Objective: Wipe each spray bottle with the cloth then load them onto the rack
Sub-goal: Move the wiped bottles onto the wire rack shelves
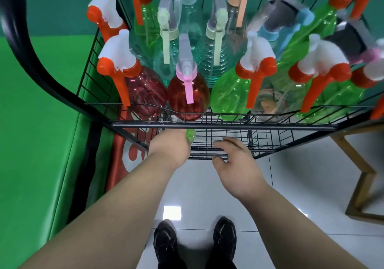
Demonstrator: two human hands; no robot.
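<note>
Grips a green bottle [191, 136] in the left hand [170, 146], low down, just under the front rail of the rack [207, 124] and at the near edge of the lower shelf [239, 142]. Shows only a small patch of green past the knuckles. Hides the rest, and the fingers, behind the back of the hand, so cannot tell how they wrap it, only that they seem closed round it. Has the right hand [234, 160] just beside, apart from the bottle, fingers loosely curled over the shelf's edge, gripping nothing.

Looks well along: top shelf [91, 77] packed with standing bottles [228, 96], red, green and clear, triggers mostly facing forward. Leaves the lower shelf to load, judging by the reach. Shows no cloth anywhere, so cannot say whether this one is wiped. Likely mid-placing on the lower shelf.
</note>
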